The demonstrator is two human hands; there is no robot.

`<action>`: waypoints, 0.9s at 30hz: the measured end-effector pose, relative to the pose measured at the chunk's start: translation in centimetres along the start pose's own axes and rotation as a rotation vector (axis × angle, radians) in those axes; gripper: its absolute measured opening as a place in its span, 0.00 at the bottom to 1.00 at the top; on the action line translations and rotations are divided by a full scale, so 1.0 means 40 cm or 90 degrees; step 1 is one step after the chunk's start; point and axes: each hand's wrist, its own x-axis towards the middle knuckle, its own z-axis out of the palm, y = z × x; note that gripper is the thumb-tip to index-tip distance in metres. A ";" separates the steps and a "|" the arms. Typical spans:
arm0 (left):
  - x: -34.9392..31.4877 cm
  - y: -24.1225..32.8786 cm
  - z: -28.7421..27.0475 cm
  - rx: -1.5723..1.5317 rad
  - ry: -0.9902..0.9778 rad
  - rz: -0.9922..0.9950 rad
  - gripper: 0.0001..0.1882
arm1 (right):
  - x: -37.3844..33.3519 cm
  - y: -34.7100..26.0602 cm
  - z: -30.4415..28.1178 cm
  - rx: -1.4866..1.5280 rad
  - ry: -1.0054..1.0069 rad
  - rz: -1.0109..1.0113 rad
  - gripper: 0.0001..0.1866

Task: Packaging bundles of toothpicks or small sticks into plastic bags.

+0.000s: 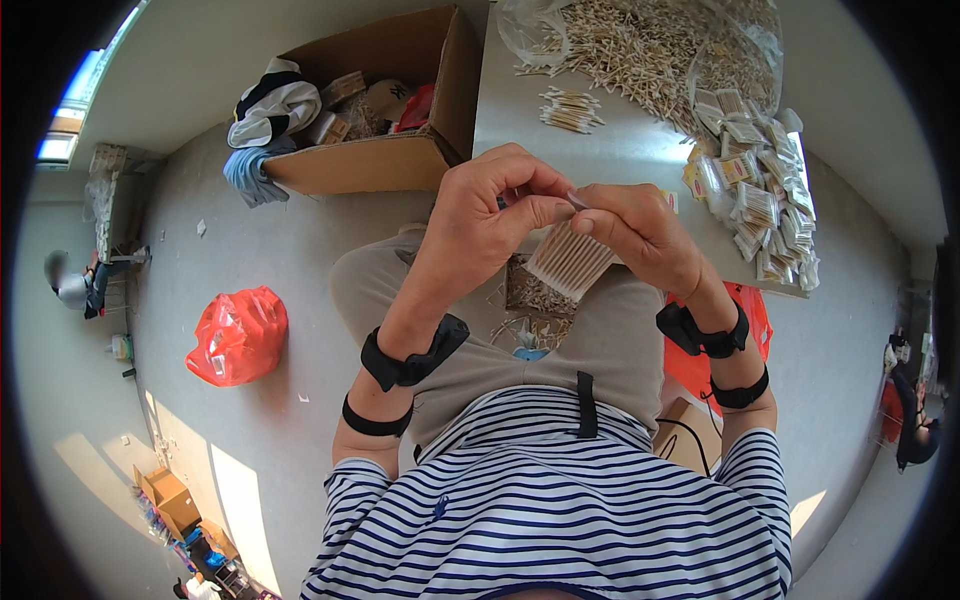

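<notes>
Both hands meet in front of my lap at the top edge of a small clear packet of cotton swabs [570, 262]. My left hand [490, 205] pinches one side of that edge between thumb and fingers. From the other side, my right hand [640, 225] pinches it too, thumbs close together. The packet hangs down tilted, its swabs lined up side by side. On the table [620, 165] beyond my hands lies a small bundle of loose swabs [571, 110]. A large heap of loose swabs [640, 45] spreads behind it, partly in clear plastic.
Many filled swab packets [765, 200] are piled along the table's right side. A cardboard box [365, 165] with clothes and packages stands at the left. A red plastic bag [240, 335] sits on the floor, and another red bag [752, 320] is by my right forearm. Other people are farther off.
</notes>
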 end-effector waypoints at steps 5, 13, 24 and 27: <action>-0.032 0.053 0.011 0.040 -0.037 -0.004 0.03 | -0.024 -0.034 0.004 -0.063 0.047 -0.131 0.18; -0.094 0.112 0.032 -0.041 0.041 0.026 0.03 | -0.082 -0.105 0.009 0.088 0.191 -0.054 0.15; -0.118 0.138 0.048 0.093 0.046 0.118 0.05 | -0.116 -0.164 0.032 -0.043 0.229 -0.101 0.09; -0.112 0.184 0.056 0.148 0.027 0.141 0.07 | -0.119 -0.166 0.038 -0.076 0.234 -0.129 0.09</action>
